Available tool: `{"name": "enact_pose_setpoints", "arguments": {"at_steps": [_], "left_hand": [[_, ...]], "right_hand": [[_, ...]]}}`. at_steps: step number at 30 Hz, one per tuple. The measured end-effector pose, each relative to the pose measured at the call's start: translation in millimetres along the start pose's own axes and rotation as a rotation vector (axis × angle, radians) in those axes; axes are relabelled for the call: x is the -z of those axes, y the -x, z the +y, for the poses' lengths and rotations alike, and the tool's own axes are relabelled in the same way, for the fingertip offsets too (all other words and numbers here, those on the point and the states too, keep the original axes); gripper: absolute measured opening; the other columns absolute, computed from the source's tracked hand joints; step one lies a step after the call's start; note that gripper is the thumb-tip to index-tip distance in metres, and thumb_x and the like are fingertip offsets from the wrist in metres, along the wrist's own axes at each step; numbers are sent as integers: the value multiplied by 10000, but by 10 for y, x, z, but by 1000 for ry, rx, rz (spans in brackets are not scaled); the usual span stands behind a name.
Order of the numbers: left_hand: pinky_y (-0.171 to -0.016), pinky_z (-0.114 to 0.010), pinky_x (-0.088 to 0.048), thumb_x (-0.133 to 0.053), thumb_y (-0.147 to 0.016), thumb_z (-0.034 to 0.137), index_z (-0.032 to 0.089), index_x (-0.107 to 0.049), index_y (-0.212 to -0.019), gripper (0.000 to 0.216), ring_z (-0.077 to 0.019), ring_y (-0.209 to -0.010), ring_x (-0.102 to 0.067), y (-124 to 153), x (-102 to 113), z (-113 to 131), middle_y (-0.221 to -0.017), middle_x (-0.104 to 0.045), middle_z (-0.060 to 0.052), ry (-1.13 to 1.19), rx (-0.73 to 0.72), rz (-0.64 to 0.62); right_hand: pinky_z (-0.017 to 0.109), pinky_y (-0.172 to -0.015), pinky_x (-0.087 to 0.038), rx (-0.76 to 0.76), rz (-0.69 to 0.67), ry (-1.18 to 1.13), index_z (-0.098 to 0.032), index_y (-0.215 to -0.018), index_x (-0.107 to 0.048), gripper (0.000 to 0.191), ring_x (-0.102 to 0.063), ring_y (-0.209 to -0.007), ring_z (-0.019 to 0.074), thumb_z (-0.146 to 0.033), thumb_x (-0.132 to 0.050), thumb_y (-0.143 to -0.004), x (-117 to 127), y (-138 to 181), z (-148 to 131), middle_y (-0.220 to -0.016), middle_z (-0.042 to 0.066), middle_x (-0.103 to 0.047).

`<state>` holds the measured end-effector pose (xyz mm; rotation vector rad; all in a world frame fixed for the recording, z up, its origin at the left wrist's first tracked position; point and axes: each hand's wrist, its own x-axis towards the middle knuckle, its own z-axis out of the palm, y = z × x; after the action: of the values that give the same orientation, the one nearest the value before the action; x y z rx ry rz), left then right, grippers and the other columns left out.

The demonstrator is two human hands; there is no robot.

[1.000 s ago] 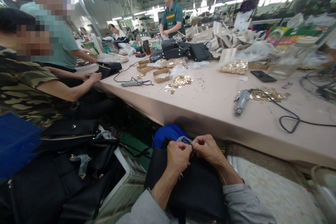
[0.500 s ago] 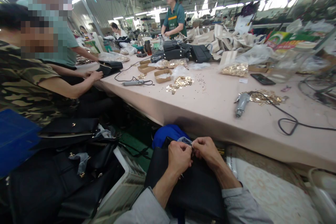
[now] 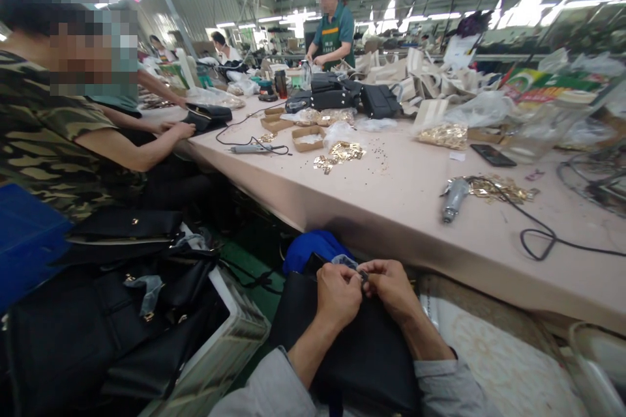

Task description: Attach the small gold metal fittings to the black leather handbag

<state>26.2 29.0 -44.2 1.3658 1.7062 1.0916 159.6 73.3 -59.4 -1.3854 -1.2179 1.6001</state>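
A black leather bag (image 3: 362, 352) lies across my lap, below the table edge. Over its far end my left hand (image 3: 338, 293) is closed, thumb and fingers pinched together. My right hand (image 3: 388, 283) pinches close beside it, the fingertips of both nearly meeting. Between them shows a small dark piece at the bag, too small to name. A bit of clear plastic wrap (image 3: 345, 261) sticks up just beyond my left fingers. What each fingertip grips is mostly hidden.
A white crate (image 3: 235, 313) full of black bags stands at my left. On the table (image 3: 391, 208) lie an electric screwdriver (image 3: 454, 199), gold metal fittings (image 3: 503, 190), a phone (image 3: 493, 155) and cardboard trays. Two co-workers sit or stand at the left; another stands behind the table.
Both my hands have shifted slightly, staying together at the bag's far end. A dark piece now shows between my fingertips. The whole view has swung a little.
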Motion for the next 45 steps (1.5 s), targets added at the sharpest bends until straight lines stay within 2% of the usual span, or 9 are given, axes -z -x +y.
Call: {"name": "enact_pose_setpoints", "arguments": {"at_steps": [3, 10, 14, 18, 21, 27, 33, 40, 45], "left_hand": [[-551, -234, -491, -625, -841, 218, 179, -800, -675, 244, -162, -558, -692, 0, 0, -18, -596, -733, -37, 27, 8, 2], [-563, -234, -490, -626, -839, 198, 180, -784, -657, 242, -174, -609, -716, 45, 25, -5, -637, -751, -52, -3, -6, 4], [-572, -236, -494, -645, -825, 190, 175, -789, -680, 205, -172, -615, -720, 51, 37, -8, -661, -767, -55, 8, 0, 14], [-592, -240, -506, -631, -822, 178, 170, -781, -666, 216, -168, -618, -724, 43, 87, -19, -662, -770, -52, 45, 18, 41], [-593, -242, -511, -628, -822, 183, 169, -777, -680, 207, -170, -615, -726, 42, 135, -32, -660, -769, -50, 62, 32, 47], [-581, -240, -509, -620, -831, 191, 164, -755, -671, 211, -166, -591, -724, 7, 232, -92, -631, -759, -45, 131, 67, 56], [-542, -234, -494, -613, -826, 178, 164, -747, -656, 217, -167, -566, -717, -100, 402, -228, -603, -746, -45, 160, 137, 70], [-485, -228, -500, -613, -865, 213, 162, -727, -667, 234, -172, -502, -703, -270, 640, -325, -595, -738, -60, 196, 196, 67], [-396, -201, -476, -613, -883, 214, 167, -729, -840, 132, -134, -402, -651, -376, 771, -410, -668, -768, -36, 345, 232, -41]], "right_hand": [[243, -486, -471, -16, 21, -77, -107, -779, -757, 296, -570, -483, 134, -285, -635, -575, 1, 8, 23, -573, 48, -679], [232, -430, -420, 31, 102, 56, -130, -666, -720, 217, -538, -429, 125, -337, -672, -622, -87, 11, -23, -507, 29, -638], [226, -427, -410, 20, 74, 50, -119, -660, -734, 199, -537, -423, 122, -307, -682, -618, -99, 37, -45, -527, 44, -662], [219, -485, -454, 8, 12, -159, -108, -784, -775, 285, -571, -469, 118, -191, -659, -538, -79, 53, -3, -597, 49, -706], [221, -519, -473, 28, -53, -209, -108, -845, -783, 284, -592, -515, 120, -189, -736, -577, -73, 50, 22, -653, 50, -720], [236, -521, -477, 55, -56, -81, -110, -847, -775, 322, -590, -517, 130, -362, -873, -672, -177, -40, 33, -637, 47, -701], [242, -446, -429, 7, -36, -41, -124, -770, -741, 540, -544, -423, 136, -663, -731, -816, -443, -223, 52, -499, 32, -615], [253, -534, -484, 22, -169, -118, -134, -847, -770, 366, -583, -532, 133, -419, -924, -677, -636, -423, -13, -641, 26, -680], [247, -507, -453, 30, -158, -116, -119, -865, -775, 372, -563, -492, 125, -447, -885, -731, -726, -589, 5, -596, 37, -676]]}}
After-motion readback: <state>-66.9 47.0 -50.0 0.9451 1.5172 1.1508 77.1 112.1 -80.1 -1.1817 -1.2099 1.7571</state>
